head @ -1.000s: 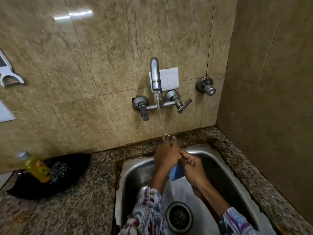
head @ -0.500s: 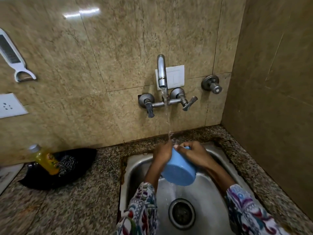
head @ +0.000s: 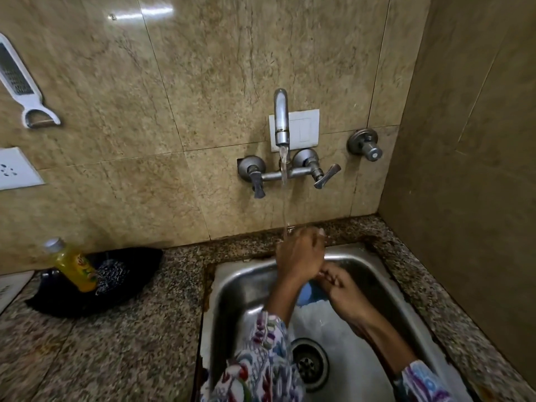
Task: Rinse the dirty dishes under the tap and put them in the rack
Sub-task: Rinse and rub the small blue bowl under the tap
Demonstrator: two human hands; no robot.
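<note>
Both hands meet over the back half of the steel sink point(head: 232, 288), right under the running water. Her left hand point(head: 300, 258) is raised highest, fingers curled over, with the stream striking its knuckles; her right hand point(head: 340, 291) lies lower and just beside it, fingers bent toward the left palm. Between and beneath them a small patch of a blue dish point(head: 307, 294) shows, most of it hidden by the hands, so how each hand has hold of it cannot be told for certain; both seem wrapped about it. Patterned sleeves point(head: 261, 369) cover both forearms at the lower edge.

Speckled granite counter point(head: 116, 343) surrounds the sink, which is set into it, with a dark rusty seam along the sink's left rim. Foamy water pools on the sink floor, above the round drain point(head: 309, 364). Tan marbled tiles point(head: 203, 82) clad the back wall and the right wall, meeting in a corner. A chrome tap point(head: 281, 117) with two lever handles is mounted on the back wall in front of a white switch plate point(head: 304, 129); a separate round valve point(head: 365, 146) sits to its right. At the left, a white grater point(head: 17, 79) hangs on the wall above a white socket point(head: 14, 169). A yellow bottle point(head: 72, 265) leans in a black dish point(head: 130, 274) on the counter, beside a steel scrubber point(head: 111, 275).
</note>
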